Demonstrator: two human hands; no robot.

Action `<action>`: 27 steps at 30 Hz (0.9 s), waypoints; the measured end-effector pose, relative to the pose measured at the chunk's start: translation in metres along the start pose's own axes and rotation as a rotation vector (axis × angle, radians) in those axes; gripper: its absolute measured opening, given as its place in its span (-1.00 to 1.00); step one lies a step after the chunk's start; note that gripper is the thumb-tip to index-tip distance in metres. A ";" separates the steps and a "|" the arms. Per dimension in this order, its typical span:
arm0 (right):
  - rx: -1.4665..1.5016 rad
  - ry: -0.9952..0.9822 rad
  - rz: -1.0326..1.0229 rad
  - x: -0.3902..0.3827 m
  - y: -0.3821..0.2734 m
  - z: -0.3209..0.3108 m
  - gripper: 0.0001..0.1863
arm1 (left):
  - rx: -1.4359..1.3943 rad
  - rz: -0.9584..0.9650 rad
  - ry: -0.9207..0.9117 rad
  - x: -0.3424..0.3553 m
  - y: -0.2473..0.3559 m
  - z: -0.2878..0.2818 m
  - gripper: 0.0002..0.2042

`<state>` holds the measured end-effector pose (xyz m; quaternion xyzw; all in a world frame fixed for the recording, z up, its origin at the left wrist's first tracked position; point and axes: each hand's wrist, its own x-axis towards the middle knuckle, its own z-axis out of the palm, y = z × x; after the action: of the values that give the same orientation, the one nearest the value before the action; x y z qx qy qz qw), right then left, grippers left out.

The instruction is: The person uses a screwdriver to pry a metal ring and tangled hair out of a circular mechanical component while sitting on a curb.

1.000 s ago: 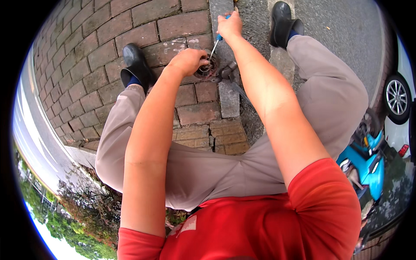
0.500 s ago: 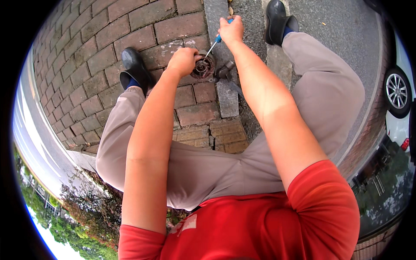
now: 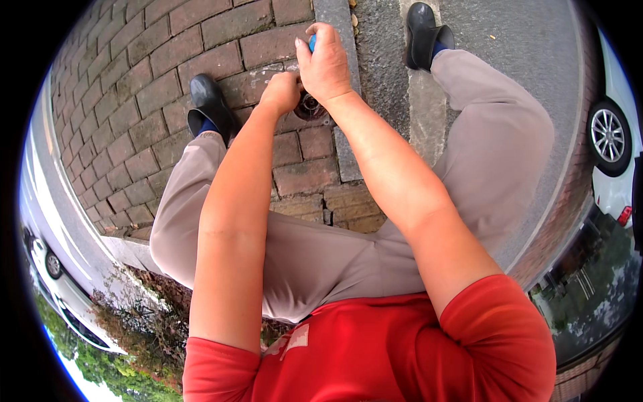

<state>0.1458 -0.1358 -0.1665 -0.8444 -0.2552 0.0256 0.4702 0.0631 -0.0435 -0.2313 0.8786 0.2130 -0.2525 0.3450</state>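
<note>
My right hand (image 3: 327,67) is closed round the blue handle of a screwdriver (image 3: 312,43); only a bit of the handle shows and its shaft is hidden behind the hand. Just left of it, my left hand (image 3: 281,92) has its fingers curled together at the far edge of a round, rusty brown metal part (image 3: 310,108). What these fingers hold, if anything, is out of sight. The round part stands on the bricks beside the stone kerb, with dark rings inside, and my hands cover its far side.
Red-brown paving bricks (image 3: 194,47) spread left of a grey kerb (image 3: 349,157), with asphalt (image 3: 495,74) to the right. My dark shoes stand either side, left (image 3: 211,104) and right (image 3: 420,33). A white car (image 3: 611,184) is at the right rim, shrubs (image 3: 144,315) at lower left.
My right hand has swung left with the screwdriver, from beyond the kerb to over the round part, right beside my left hand. My right forearm now covers the hammer-like metal tool seen earlier.
</note>
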 end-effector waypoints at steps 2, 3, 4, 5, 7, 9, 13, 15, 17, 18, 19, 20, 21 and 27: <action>0.012 0.048 0.164 0.006 0.005 -0.011 -0.62 | -0.016 0.028 -0.007 0.003 -0.010 0.001 -0.74; 0.074 0.146 0.259 0.014 0.027 -0.015 -0.62 | 0.011 0.054 0.006 0.002 -0.010 -0.002 -0.71; 0.254 0.236 0.495 0.026 0.056 -0.021 -0.63 | -0.030 0.041 -0.034 0.005 -0.004 -0.005 -0.70; 0.233 0.301 0.540 0.031 0.085 -0.029 -0.64 | -0.069 0.016 -0.078 0.005 -0.001 -0.008 -0.70; 0.410 0.348 0.675 0.029 0.102 -0.042 -0.64 | -0.161 -0.023 -0.114 0.002 -0.001 -0.011 -0.70; 0.442 0.429 0.734 0.025 0.126 -0.044 -0.63 | -0.265 -0.019 -0.109 -0.002 0.009 -0.012 -0.74; 0.509 0.433 0.815 0.011 0.136 -0.039 -0.61 | -0.085 0.097 -0.211 0.002 0.014 -0.016 -0.74; 0.524 0.428 0.890 0.010 0.140 -0.043 -0.61 | 0.014 0.119 -0.204 0.005 0.014 -0.011 -0.72; 0.590 0.463 0.963 0.009 0.141 -0.043 -0.61 | 0.070 0.131 -0.212 0.007 0.013 -0.009 -0.71; 0.583 0.459 0.958 0.005 0.139 -0.043 -0.62 | 0.078 0.132 -0.222 0.008 0.013 -0.008 -0.72; 0.576 0.454 0.953 0.001 0.137 -0.042 -0.62 | 0.085 0.133 -0.233 0.008 0.013 -0.008 -0.72; 0.571 0.450 0.946 -0.001 0.139 -0.040 -0.63 | 0.104 0.140 -0.242 0.009 0.014 -0.008 -0.73; 0.591 0.495 0.958 -0.002 0.142 -0.041 -0.63 | 0.123 0.146 -0.251 0.009 0.015 -0.008 -0.73; 0.610 0.555 1.050 -0.013 0.146 -0.042 -0.64 | 0.103 0.173 -0.240 0.008 0.013 -0.010 -0.75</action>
<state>0.2057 -0.2372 -0.2640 -0.6611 0.3390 0.1039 0.6613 0.0794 -0.0440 -0.2230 0.8736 0.0806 -0.3359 0.3429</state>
